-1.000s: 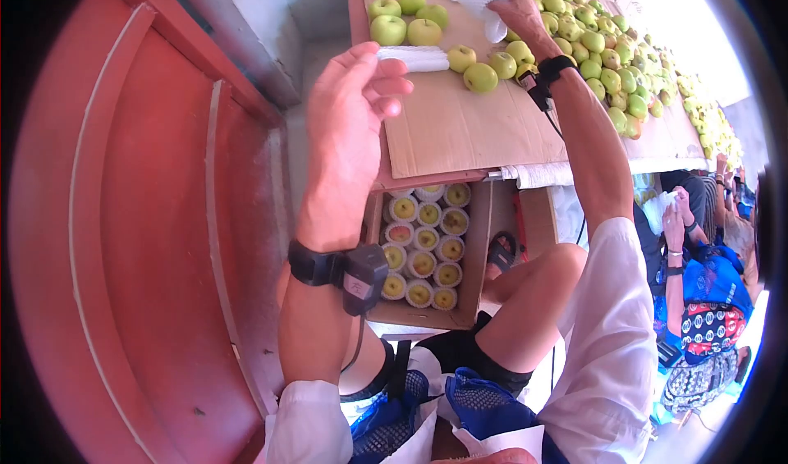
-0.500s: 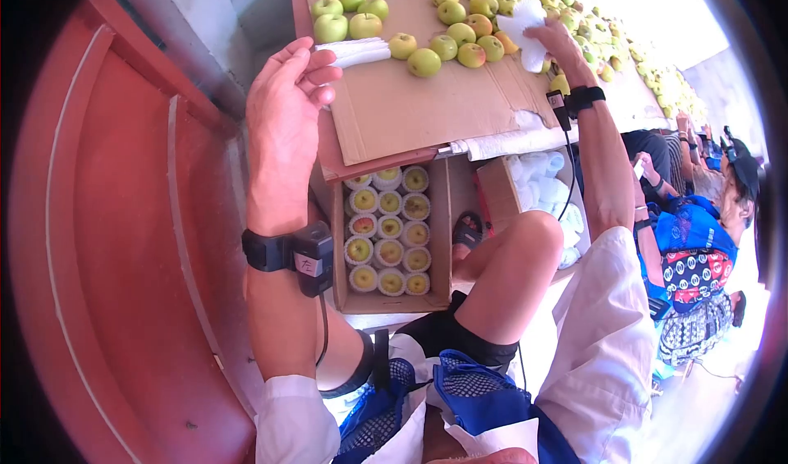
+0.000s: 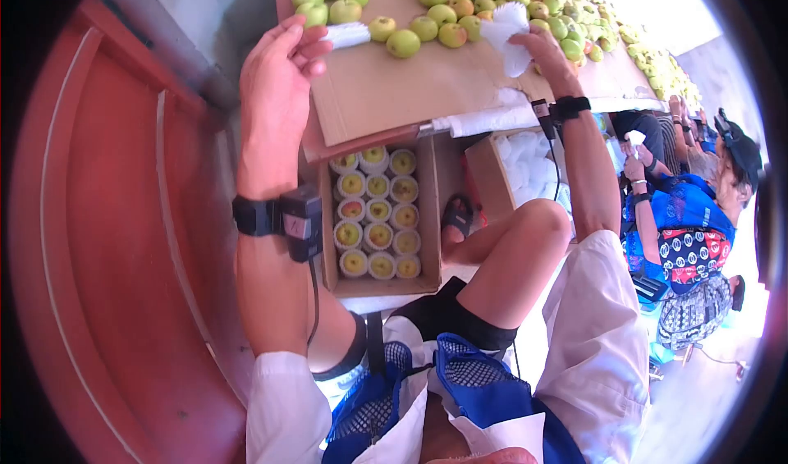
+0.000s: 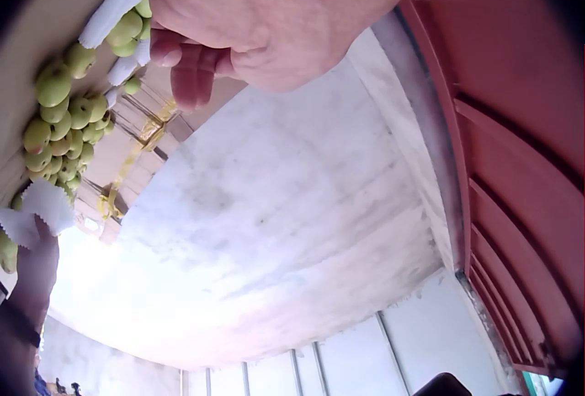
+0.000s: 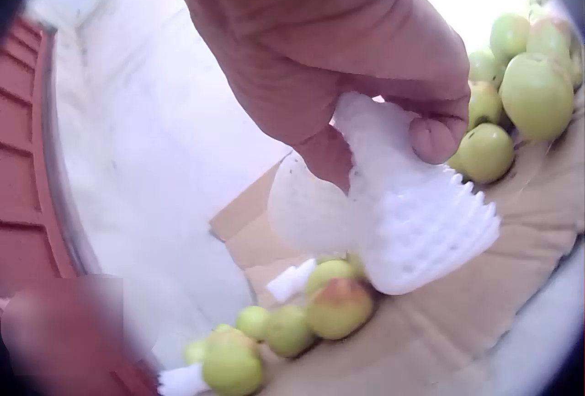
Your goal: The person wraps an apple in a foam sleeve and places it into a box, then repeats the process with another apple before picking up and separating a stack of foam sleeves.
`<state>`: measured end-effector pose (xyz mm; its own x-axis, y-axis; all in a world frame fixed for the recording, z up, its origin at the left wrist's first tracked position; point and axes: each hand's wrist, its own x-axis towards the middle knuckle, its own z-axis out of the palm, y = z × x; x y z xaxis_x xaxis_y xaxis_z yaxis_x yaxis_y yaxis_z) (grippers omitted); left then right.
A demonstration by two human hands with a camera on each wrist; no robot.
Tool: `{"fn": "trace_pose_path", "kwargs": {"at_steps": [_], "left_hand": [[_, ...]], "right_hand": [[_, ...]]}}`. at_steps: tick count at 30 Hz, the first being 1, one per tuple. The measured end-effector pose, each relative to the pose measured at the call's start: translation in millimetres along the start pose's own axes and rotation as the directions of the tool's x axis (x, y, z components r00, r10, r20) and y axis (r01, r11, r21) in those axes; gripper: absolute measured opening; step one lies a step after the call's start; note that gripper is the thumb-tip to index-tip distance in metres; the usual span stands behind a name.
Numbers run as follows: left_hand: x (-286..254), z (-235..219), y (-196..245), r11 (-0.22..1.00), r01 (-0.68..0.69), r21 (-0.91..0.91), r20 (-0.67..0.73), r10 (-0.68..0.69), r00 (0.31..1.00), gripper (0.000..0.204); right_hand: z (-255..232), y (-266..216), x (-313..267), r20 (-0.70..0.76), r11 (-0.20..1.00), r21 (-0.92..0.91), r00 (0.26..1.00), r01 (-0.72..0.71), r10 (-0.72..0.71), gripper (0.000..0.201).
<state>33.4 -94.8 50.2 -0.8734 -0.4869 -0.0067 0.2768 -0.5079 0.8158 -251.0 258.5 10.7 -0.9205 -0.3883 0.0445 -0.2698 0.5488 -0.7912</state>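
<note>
My right hand [image 3: 552, 58] pinches a white foam fruit net [image 3: 507, 41] between thumb and fingers, over the cardboard-covered table. In the right wrist view the foam net [image 5: 411, 222] flares out below the fingertips in two lobes. My left hand [image 3: 277, 74] is raised at the table's left side, fingers loosely bent and nothing in them. Just past its fingertips lies a flattened white foam net [image 3: 349, 35] on the cardboard. A small group of green apples [image 3: 345, 11] sits behind it, and a row of apples [image 3: 403, 43] stretches between the hands.
A big heap of apples [image 3: 566, 21] covers the table's back right. Below the edge stands a carton [image 3: 428, 259] of apples in foam nets, with a box of white foam nets [image 3: 525, 164] beside it. A red door [image 3: 107, 218] is at left; other people [image 3: 685, 210] sit at right.
My right hand has picked up the foam net from the back of the table and brought it nearer, toward the front. My left hand stays raised, fingers still loosely bent. The head view has shifted.
</note>
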Motion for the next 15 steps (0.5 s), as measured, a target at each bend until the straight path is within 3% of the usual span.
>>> {"fn": "trace_pose_path", "kwargs": {"at_steps": [2, 5, 6, 9, 10, 13, 14, 15], "left_hand": [[2, -3, 1, 1.0, -0.012, 0.018, 0.002, 0.012, 1.0, 0.025], [20, -29, -2, 0.999, -0.014, 0.033, 0.012, 0.014, 1.0, 0.028], [17, -20, -3, 0.998, -0.057, -0.001, -0.054, 0.057, 0.997, 0.018], [18, -24, 2, 0.999, -0.042, -0.022, -0.034, 0.041, 0.999, 0.013], [17, -25, 3, 0.999, -0.042, -0.027, -0.019, 0.041, 0.999, 0.015], [18, -33, 6, 0.999, -0.029, 0.015, -0.024, 0.029, 0.999, 0.015], [19, -35, 6, 0.999, -0.044, 0.027, -0.039, 0.045, 0.998, 0.016], [17, -35, 8, 0.999, -0.045, 0.026, -0.038, 0.046, 0.998, 0.016]], "right_hand": [[10, -36, -26, 0.042, 0.996, 0.07, 0.997, 0.058, -0.061, 0.039], [28, -56, -39, 0.129, 0.982, 0.032, 0.974, 0.184, -0.186, 0.034], [36, -60, -44, 0.158, 0.979, 0.082, 0.967, 0.189, -0.2, 0.033], [66, -81, -54, 0.227, 0.948, 0.242, 0.938, 0.207, -0.263, 0.032], [73, -102, -68, 0.366, 0.959, 0.161, 0.888, 0.234, -0.278, 0.052], [98, -112, -114, 0.53, 0.977, 0.106, 0.821, 0.183, -0.211, 0.042], [107, -112, -122, 0.696, 0.981, 0.085, 0.694, 0.177, -0.186, 0.048], [122, -102, -135, 0.734, 0.932, 0.261, 0.575, 0.252, -0.362, 0.05]]}}
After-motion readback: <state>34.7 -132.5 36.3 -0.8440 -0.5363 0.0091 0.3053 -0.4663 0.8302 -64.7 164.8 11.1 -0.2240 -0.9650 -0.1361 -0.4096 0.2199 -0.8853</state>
